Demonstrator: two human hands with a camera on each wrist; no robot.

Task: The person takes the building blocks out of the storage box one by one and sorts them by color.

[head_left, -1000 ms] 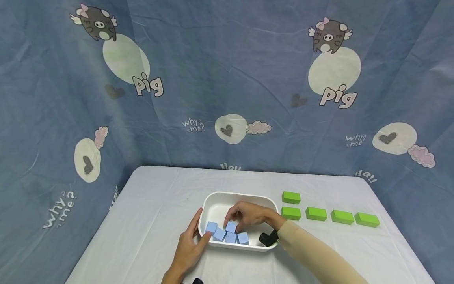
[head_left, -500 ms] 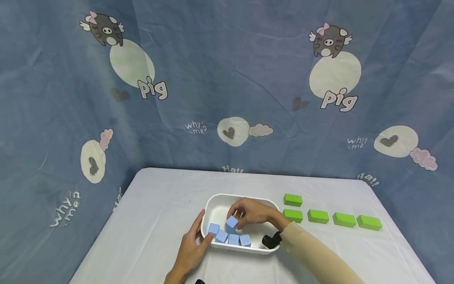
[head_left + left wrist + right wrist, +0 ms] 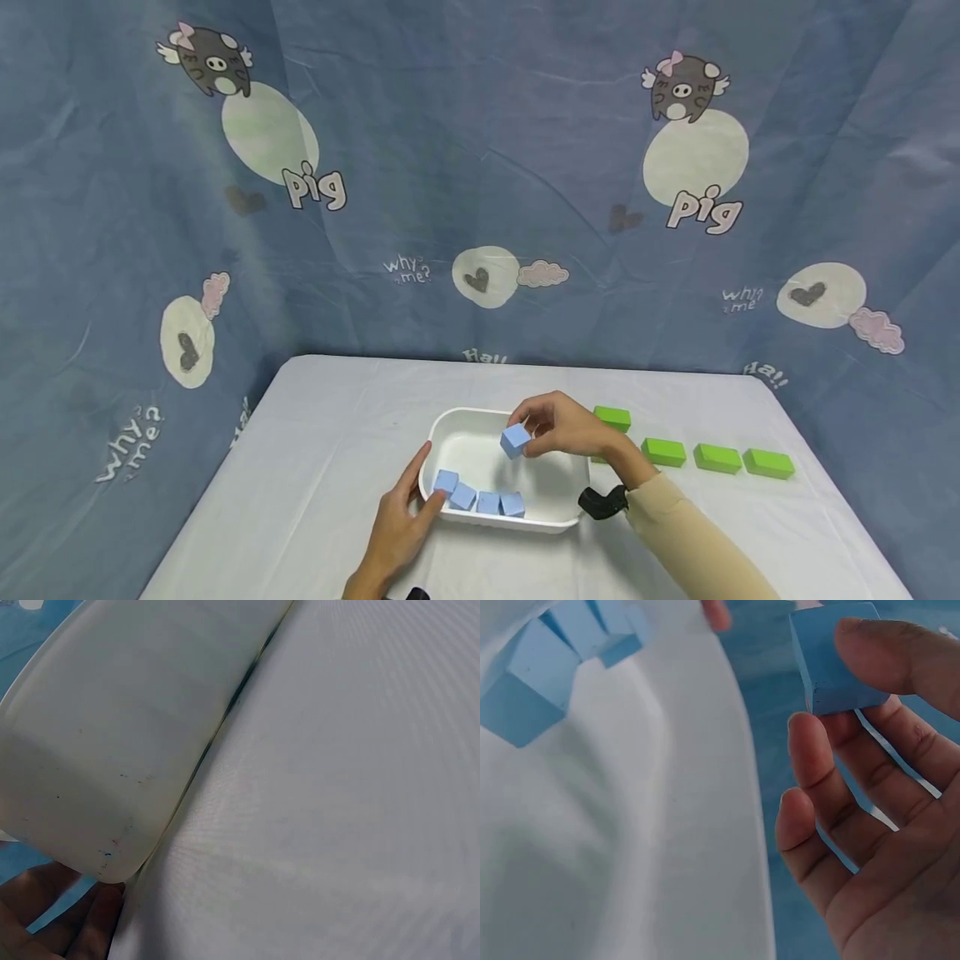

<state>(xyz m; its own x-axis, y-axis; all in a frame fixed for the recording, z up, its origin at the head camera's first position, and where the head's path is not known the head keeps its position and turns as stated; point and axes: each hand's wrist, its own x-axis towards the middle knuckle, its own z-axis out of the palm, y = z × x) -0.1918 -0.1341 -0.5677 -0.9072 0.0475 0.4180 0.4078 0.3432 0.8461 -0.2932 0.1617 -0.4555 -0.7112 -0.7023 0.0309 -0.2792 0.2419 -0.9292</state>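
My right hand (image 3: 572,427) pinches a light-blue cube block (image 3: 515,441) between thumb and fingers, raised over the right part of a white plastic tub (image 3: 459,450). In the right wrist view the thumb lies across one face of the held cube (image 3: 829,664), with fingertips under it. My left hand (image 3: 397,523) grips the tub's near left corner, thumb over the rim and fingers along the outer side. Several more blue cubes (image 3: 488,503) sit in the tub along its near wall. The left wrist view shows the tub's outer wall (image 3: 112,735) above the fingers.
Several green rectangular blocks (image 3: 717,457) stand in a row on the white-covered table (image 3: 360,417), right of the tub. Another green block (image 3: 612,417) lies farther back, beside my right hand. A blue printed curtain (image 3: 480,167) hangs behind the table.
My right hand has lifted one blue cube from beside the others and carried it up and to the right, toward the tub's far side. The left hand stays at the tub's corner.
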